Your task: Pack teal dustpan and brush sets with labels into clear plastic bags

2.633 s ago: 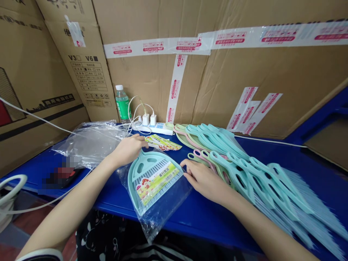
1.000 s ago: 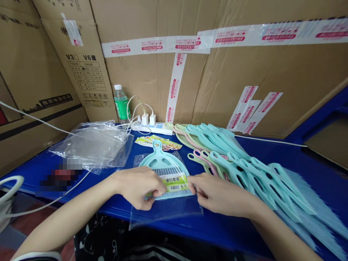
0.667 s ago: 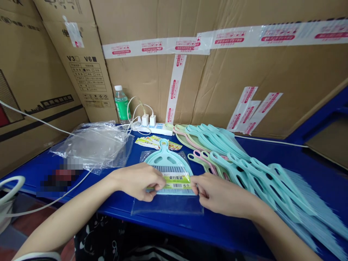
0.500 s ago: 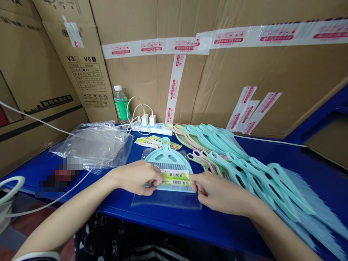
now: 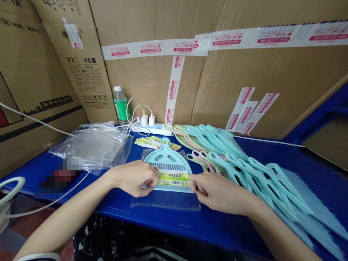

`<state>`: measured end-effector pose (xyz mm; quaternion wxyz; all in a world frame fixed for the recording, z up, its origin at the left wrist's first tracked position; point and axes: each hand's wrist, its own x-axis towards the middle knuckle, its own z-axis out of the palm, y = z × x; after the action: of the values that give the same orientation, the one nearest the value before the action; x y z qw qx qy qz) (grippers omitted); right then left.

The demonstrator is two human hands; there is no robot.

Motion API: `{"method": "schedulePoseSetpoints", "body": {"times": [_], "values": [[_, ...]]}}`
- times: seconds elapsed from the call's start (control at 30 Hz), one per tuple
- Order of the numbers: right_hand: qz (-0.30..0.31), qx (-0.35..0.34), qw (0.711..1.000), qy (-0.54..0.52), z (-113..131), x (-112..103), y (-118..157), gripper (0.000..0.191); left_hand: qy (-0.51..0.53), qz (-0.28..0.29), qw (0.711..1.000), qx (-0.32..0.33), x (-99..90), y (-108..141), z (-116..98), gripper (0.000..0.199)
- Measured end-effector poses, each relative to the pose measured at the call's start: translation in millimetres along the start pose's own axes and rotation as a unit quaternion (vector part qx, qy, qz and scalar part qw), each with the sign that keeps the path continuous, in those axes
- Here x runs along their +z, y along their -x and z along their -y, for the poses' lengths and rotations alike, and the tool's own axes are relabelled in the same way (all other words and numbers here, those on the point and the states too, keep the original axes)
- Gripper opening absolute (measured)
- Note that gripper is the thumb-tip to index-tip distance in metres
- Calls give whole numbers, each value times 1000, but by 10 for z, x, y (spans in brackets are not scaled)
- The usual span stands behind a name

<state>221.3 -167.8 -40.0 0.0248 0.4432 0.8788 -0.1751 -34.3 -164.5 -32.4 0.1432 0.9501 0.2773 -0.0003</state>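
A light-blue dustpan (image 5: 160,152) with a grey-bristled brush (image 5: 174,166) lies flat in front of me, its handle pointing away. A clear plastic bag (image 5: 165,201) surrounds the set, and its loose end spreads toward me. Across the bristles lies a yellow-green and white label card (image 5: 178,177). My left hand (image 5: 136,177) is closed at the left side of the bag, with its fingers curled by the card's left end. At the right side my right hand (image 5: 212,186) pinches the bag edge beside the card; its fingertips are partly hidden.
To the right lie several turquoise, green and pink brushes (image 5: 244,174), with stacked dustpans (image 5: 209,139) behind them. Label cards (image 5: 148,142), a power strip (image 5: 160,129) and a bottle (image 5: 121,105) stand at the back. Plastic bags (image 5: 100,145) and a white cable (image 5: 65,197) occupy the left.
My left hand has shifted slightly left, uncovering more of the card's left end. My right hand and the bagged set stay nearly in place.
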Motion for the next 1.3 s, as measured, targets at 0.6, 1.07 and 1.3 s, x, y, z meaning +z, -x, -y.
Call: {"method": "schedulePoseSetpoints", "body": {"times": [0.6,1.07,1.3], "values": [[19,-19,1000,13,-20,-37,5,16,-4,17,999,-34,-47,66,20,15],[-25,-55,998,34,10,-10,-85,33,11,11,999,-45,-42,53,45,25],[-81,-3,994,67,96,44,-159,35,-6,11,997,-75,-7,1,39,35]]}}
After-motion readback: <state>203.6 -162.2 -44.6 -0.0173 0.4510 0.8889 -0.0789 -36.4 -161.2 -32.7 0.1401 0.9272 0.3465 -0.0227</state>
